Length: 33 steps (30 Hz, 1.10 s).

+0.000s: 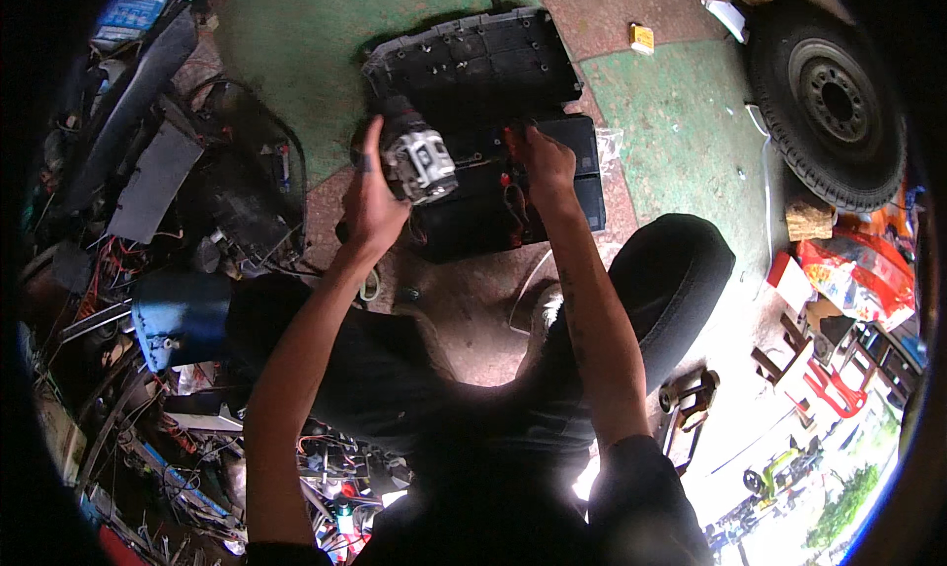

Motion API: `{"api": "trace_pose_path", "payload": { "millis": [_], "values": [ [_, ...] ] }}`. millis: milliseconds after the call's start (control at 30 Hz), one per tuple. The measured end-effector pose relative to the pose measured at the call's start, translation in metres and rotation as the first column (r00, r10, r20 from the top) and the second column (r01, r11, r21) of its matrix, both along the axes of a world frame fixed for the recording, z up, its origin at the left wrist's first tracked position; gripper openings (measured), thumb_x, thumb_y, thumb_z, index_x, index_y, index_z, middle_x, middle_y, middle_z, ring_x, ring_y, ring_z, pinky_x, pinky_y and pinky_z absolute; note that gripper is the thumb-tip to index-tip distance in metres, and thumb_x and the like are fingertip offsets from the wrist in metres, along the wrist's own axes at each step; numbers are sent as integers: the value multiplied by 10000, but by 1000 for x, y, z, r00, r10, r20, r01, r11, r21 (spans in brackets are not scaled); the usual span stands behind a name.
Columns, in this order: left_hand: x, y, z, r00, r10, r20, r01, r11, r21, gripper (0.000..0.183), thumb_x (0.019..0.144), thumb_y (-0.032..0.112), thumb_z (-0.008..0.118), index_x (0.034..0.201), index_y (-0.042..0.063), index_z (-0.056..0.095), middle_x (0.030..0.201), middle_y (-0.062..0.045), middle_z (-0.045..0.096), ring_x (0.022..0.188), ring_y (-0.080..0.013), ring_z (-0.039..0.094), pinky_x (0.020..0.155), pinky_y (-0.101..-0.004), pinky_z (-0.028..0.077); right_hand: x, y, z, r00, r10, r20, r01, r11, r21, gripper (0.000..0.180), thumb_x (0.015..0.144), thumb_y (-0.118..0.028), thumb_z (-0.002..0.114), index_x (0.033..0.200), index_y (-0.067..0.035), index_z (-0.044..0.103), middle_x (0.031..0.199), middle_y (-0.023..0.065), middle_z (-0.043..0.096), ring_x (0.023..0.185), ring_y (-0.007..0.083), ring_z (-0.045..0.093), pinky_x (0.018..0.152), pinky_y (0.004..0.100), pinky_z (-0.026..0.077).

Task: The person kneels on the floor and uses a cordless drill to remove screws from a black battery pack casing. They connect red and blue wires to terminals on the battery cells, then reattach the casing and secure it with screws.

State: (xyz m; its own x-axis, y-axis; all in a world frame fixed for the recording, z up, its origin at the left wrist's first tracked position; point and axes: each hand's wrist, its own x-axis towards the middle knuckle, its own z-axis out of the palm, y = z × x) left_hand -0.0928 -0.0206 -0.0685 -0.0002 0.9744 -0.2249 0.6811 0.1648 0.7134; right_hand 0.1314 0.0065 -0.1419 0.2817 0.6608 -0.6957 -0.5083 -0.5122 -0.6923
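Observation:
My left hand (373, 203) holds a power drill (422, 159) with a grey-and-white body, slightly blurred. The drill's dark front end points away from me, over the left side of a black battery case. In that case lie dark battery blocks (473, 229), with thin wires and a red part showing between them. Over its right half, my right hand (549, 165) has its fingers closed around a dark red object (512, 142), mostly hidden by the fingers. Just beyond lies a black plastic cover (481, 55), inner side up, with screw posts and ribs.
A wheel with a tyre (828, 114) lies at right, near a small yellow-and-white box (641, 39). Scrap parts and cables crowd the left side around a blue bucket (181, 322). A red-and-white bag (858, 273) and a small wooden stool (688, 410) are at right.

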Motion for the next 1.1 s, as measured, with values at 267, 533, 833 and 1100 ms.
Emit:
{"api": "trace_pose_path", "payload": {
  "millis": [267, 533, 833, 1100],
  "values": [
    [39, 7, -52, 998, -60, 5, 59, 991, 118, 966, 671, 35, 781, 1455, 95, 220, 1132, -201, 593, 1049, -358, 588, 854, -418, 481, -2, -8, -2, 999, -33, -40, 35, 998, 58, 259, 920, -148, 575, 984, 92, 647, 842, 119, 682, 697, 160, 625, 624, 274, 486],
    [39, 13, -54, 976, -204, -82, 211, 974, 84, 1010, 669, -3, 765, 1476, 136, 174, 1109, -226, 604, 1015, -410, 597, 840, -455, 490, -4, -6, 14, 999, -25, -37, 25, 1000, -3, 265, 914, -133, 574, 1040, 94, 629, 914, 127, 688, 808, 191, 663, 728, 301, 510],
    [15, 3, -39, 996, -76, -52, 76, 997, -17, 1015, 675, 42, 779, 1476, 138, 162, 1148, -277, 579, 1023, -450, 585, 832, -466, 494, -5, -6, 10, 998, -49, -27, 48, 999, -6, 242, 916, -143, 582, 950, 83, 661, 847, 105, 690, 720, 145, 627, 645, 261, 474],
    [-74, 15, -152, 920, 373, 123, -386, 915, 117, 868, 644, -16, 779, 1351, 25, 278, 1223, -157, 525, 1108, -249, 544, 949, -366, 443, -20, -3, 15, 1000, 20, -6, -20, 1000, -15, 243, 926, -111, 554, 1025, 93, 643, 893, 128, 683, 808, 179, 657, 758, 292, 505]
  ]
}}
